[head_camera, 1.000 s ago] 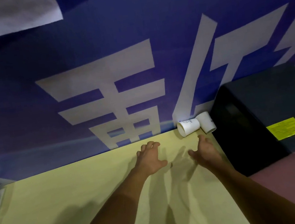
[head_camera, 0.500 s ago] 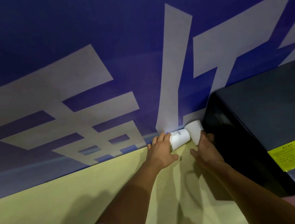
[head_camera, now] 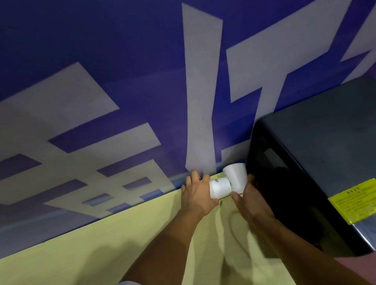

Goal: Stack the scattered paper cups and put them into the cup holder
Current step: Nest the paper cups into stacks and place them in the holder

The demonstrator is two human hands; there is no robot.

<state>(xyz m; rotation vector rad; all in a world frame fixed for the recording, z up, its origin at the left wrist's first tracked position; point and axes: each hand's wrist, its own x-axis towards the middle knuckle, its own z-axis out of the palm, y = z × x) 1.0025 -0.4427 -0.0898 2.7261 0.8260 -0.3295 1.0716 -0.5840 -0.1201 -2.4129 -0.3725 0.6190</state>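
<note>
at the back edge of the yellow worktop, the left hand curled round a lying paper cup and the right hand gripped a second paper cup touching it, both hemmed between a blue banner and a black box.

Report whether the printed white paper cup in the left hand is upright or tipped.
Tipped. The printed white paper cup lies sideways in the left hand, its printed letter turned on its side.
</note>
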